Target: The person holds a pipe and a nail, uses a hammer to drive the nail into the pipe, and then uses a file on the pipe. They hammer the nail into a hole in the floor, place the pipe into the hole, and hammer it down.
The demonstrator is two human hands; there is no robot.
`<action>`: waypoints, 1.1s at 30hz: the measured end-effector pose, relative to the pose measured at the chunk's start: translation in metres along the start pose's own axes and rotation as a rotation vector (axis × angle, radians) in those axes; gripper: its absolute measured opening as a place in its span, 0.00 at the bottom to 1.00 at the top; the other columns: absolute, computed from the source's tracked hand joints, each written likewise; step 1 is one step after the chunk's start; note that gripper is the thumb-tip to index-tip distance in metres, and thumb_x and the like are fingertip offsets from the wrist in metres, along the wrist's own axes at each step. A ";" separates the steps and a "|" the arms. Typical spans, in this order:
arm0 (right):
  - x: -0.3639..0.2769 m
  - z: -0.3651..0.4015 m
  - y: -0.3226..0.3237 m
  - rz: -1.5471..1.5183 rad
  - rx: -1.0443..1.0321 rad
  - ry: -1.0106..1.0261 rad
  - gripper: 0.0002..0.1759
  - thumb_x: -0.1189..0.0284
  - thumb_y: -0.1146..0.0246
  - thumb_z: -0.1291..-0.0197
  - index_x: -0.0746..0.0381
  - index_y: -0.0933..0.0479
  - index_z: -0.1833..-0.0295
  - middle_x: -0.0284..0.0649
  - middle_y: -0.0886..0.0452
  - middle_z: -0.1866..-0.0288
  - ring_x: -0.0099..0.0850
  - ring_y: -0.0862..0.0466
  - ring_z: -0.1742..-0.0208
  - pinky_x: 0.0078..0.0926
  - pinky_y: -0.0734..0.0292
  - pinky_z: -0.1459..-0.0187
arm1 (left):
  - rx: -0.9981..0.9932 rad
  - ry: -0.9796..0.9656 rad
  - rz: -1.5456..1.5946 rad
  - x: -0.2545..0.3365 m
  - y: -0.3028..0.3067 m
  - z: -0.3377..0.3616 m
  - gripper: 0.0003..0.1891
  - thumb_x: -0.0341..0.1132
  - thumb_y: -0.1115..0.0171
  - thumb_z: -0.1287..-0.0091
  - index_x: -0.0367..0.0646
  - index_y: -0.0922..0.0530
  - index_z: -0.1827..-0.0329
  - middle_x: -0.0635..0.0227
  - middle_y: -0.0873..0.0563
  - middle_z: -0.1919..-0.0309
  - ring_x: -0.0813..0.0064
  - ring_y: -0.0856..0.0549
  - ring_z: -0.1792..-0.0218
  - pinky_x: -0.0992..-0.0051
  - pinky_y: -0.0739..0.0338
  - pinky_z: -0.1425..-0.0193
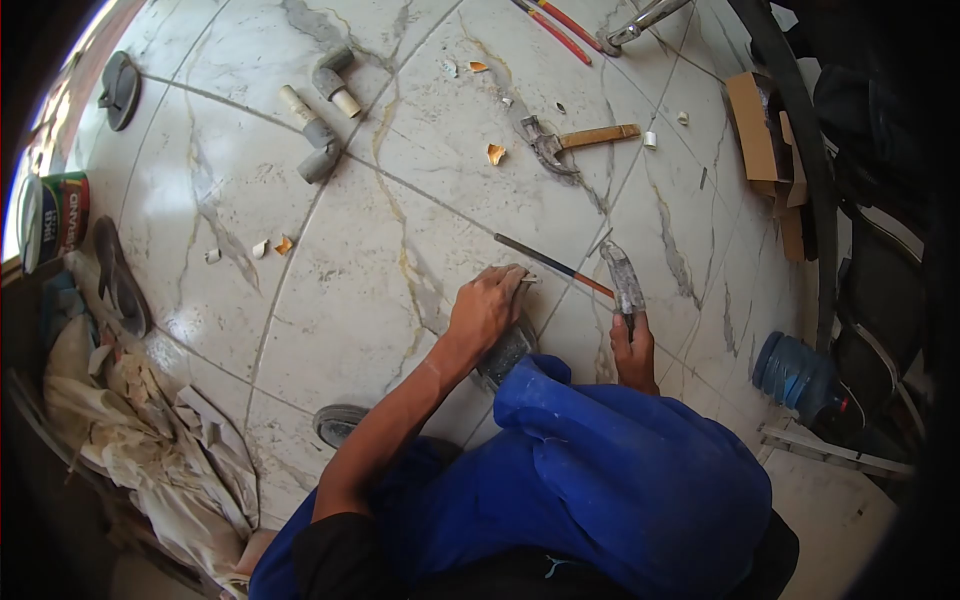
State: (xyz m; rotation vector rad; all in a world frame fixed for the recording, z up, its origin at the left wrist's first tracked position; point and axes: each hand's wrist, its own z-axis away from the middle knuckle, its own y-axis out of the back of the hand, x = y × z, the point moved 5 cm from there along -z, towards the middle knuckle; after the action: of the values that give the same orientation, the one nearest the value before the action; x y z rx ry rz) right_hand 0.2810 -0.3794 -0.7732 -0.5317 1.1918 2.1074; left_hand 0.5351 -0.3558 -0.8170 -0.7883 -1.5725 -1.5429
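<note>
My left hand (487,308) is closed around a small pale piece (528,279), mostly hidden by the fingers, above a dark grey block-like object (512,350) beside my knee. In my right hand (633,350) is the dark handle of a tool with a worn, whitish metal head (622,275), pointing away from me. A thin rod (550,265), dark at one end and orange-red at the other, lies on the tiles between my hands and the claw hammer (548,145). That hammer rests on its side with its wooden handle to the right.
Two grey pipe fittings (318,150) (333,75) lie at upper left. Red-handled pliers (560,30) are at the top. A cardboard box (752,130) and blue bottle (795,375) stand right. Left are a paint can (60,220), sandals (120,275) and crumpled cloth (150,430).
</note>
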 end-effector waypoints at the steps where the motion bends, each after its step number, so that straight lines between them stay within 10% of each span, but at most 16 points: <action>1: -0.018 0.007 0.010 0.001 -0.003 0.006 0.18 0.66 0.45 0.35 0.68 0.33 0.48 0.47 0.25 0.61 0.36 0.23 0.59 0.30 0.29 0.55 | 0.052 -0.042 0.012 0.001 0.002 -0.001 0.07 0.30 0.41 0.39 0.42 0.21 0.59 0.61 0.15 0.64 0.60 0.16 0.63 0.67 0.20 0.61; 3: -0.050 0.021 0.017 -0.127 -0.134 0.193 0.18 0.64 0.43 0.36 0.68 0.31 0.49 0.42 0.25 0.67 0.30 0.25 0.63 0.28 0.29 0.57 | 0.096 -0.089 0.023 0.002 0.002 0.000 0.07 0.31 0.41 0.39 0.42 0.21 0.59 0.61 0.16 0.66 0.60 0.16 0.63 0.67 0.20 0.62; 4: -0.057 0.023 0.018 -0.204 -0.146 0.362 0.20 0.62 0.42 0.37 0.64 0.36 0.48 0.28 0.34 0.73 0.14 0.38 0.78 0.14 0.43 0.78 | 0.100 -0.089 0.064 0.000 0.003 0.001 0.08 0.30 0.40 0.39 0.42 0.20 0.58 0.61 0.16 0.65 0.60 0.16 0.63 0.67 0.20 0.62; 7: -0.096 0.039 0.026 -0.014 -0.270 0.277 0.17 0.62 0.39 0.41 0.65 0.26 0.54 0.41 0.23 0.66 0.33 0.22 0.64 0.30 0.27 0.59 | 0.189 -0.089 0.202 0.002 0.013 0.005 0.09 0.29 0.39 0.41 0.43 0.19 0.57 0.61 0.18 0.64 0.62 0.17 0.63 0.69 0.21 0.61; 11: -0.083 0.040 0.026 0.331 -0.221 0.285 0.18 0.62 0.34 0.46 0.63 0.25 0.56 0.43 0.21 0.64 0.38 0.19 0.64 0.35 0.25 0.63 | 0.226 -0.108 0.145 -0.002 0.030 0.036 0.13 0.25 0.36 0.44 0.44 0.18 0.55 0.62 0.22 0.62 0.68 0.21 0.64 0.72 0.25 0.61; 12: -0.089 0.048 0.025 0.149 -0.029 0.573 0.17 0.64 0.34 0.46 0.64 0.25 0.57 0.43 0.22 0.66 0.36 0.20 0.67 0.34 0.26 0.64 | 0.239 -0.129 0.136 -0.005 0.032 0.039 0.14 0.24 0.35 0.45 0.44 0.18 0.56 0.63 0.24 0.66 0.69 0.24 0.66 0.70 0.27 0.60; 18: -0.058 0.047 0.019 -0.084 -0.176 0.211 0.21 0.60 0.39 0.41 0.64 0.30 0.51 0.32 0.27 0.72 0.17 0.31 0.75 0.16 0.36 0.73 | 0.301 -0.371 0.171 0.024 0.051 0.038 0.13 0.24 0.37 0.45 0.41 0.20 0.56 0.64 0.21 0.65 0.66 0.23 0.67 0.65 0.29 0.59; 33: -0.053 0.045 0.007 -0.495 -0.043 -0.064 0.15 0.64 0.41 0.37 0.62 0.34 0.54 0.30 0.33 0.76 0.15 0.36 0.81 0.14 0.43 0.80 | 0.299 -0.388 0.257 0.067 -0.017 0.016 0.14 0.31 0.31 0.49 0.41 0.31 0.79 0.65 0.31 0.77 0.66 0.33 0.75 0.68 0.38 0.69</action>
State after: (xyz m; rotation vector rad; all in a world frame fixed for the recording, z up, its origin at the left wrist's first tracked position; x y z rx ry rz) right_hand 0.3118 -0.3607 -0.7134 -0.6930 0.8702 1.7131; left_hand 0.4852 -0.3471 -0.7669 -1.1117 -1.8398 -0.9801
